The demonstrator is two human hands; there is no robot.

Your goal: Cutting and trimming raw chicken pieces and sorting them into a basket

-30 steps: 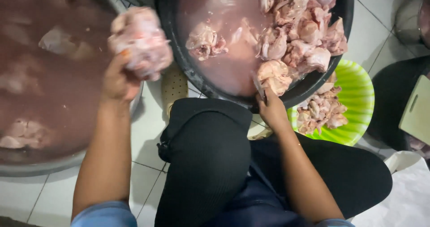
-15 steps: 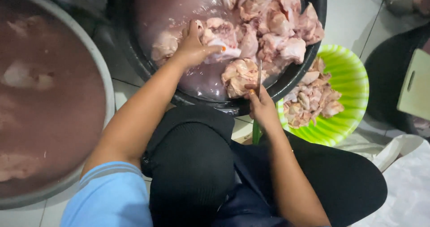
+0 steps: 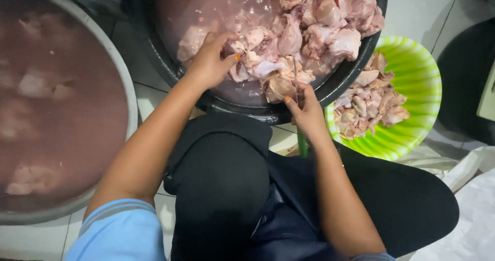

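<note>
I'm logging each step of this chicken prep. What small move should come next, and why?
Probably lift the chicken piece under the left hand toward the knife in the right hand: the left fingers lie on it in the black basin, and the blade points there.

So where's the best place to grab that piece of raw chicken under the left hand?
Probably around its thick, rounded middle, coming down from above, as the left hand does. The raw chicken piece lies half sunk in pinkish water in the black basin, so only its top is exposed. It looks wet and slippery, so wrapped fingers likely hold better than a fingertip pinch.
</note>
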